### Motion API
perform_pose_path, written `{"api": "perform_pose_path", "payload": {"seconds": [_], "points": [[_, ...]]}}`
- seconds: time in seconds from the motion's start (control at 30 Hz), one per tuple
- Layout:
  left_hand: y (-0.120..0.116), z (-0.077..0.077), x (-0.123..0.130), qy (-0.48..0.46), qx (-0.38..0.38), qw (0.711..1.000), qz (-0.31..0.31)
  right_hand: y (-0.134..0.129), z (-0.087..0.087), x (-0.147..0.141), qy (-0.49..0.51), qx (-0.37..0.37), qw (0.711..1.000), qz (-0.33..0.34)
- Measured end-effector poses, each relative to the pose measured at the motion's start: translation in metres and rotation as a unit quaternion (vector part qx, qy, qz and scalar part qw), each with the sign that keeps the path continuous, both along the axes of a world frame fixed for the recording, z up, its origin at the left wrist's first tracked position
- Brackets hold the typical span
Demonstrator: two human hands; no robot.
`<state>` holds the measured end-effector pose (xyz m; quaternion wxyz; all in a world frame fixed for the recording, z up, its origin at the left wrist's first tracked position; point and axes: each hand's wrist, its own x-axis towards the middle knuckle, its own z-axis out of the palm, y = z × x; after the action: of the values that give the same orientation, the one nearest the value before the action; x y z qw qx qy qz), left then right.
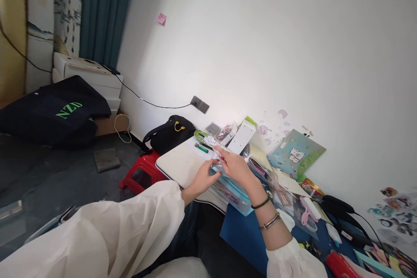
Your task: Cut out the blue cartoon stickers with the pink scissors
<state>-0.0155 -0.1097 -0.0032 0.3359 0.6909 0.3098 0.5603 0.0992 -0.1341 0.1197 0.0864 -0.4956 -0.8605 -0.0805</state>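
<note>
My left hand is over the front of the white table, its thumb and forefinger curved and apart. Close beside it, my right hand has its forefinger stretched out and the other fingers bent in. Something small and pale shows between the two hands, too small to make out. Below them lies a clear blue plastic case with things inside. Just beyond the fingertips are a green battery-like cylinder, a green tray and a white piece with a line drawing.
The white table has a rounded left corner beside a red stool and a black bag. A white box, a cartoon folder and a pink hairbrush crowd the right. A blue board overhangs the front.
</note>
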Motion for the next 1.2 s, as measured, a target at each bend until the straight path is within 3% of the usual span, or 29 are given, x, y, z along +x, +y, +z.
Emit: {"api": "perform_pose_path", "payload": {"seconds": [0.37, 0.57, 0.8, 0.93, 1.1, 1.2], "points": [[0.016, -0.007, 0.005, -0.076, -0.030, 0.991, -0.101, 0.009, -0.007, -0.012, -0.070, 0.029, 0.997, -0.011], [0.018, -0.008, 0.005, -0.074, -0.059, 0.992, -0.090, 0.009, -0.018, -0.005, -0.122, 0.018, 0.992, -0.039], [0.017, -0.008, 0.002, -0.037, -0.072, 0.995, -0.056, -0.003, -0.019, 0.032, -0.087, 0.006, 0.994, -0.067], [0.013, 0.002, -0.004, 0.012, -0.055, 0.998, -0.027, -0.013, -0.018, 0.061, -0.016, 0.004, 0.996, -0.093], [-0.002, 0.024, -0.010, 0.101, -0.014, 0.993, 0.056, -0.026, -0.025, 0.092, 0.040, -0.019, 0.991, -0.128], [-0.010, 0.042, -0.003, 0.187, 0.021, 0.981, 0.048, -0.030, -0.032, 0.099, 0.052, -0.035, 0.989, -0.137]]}}
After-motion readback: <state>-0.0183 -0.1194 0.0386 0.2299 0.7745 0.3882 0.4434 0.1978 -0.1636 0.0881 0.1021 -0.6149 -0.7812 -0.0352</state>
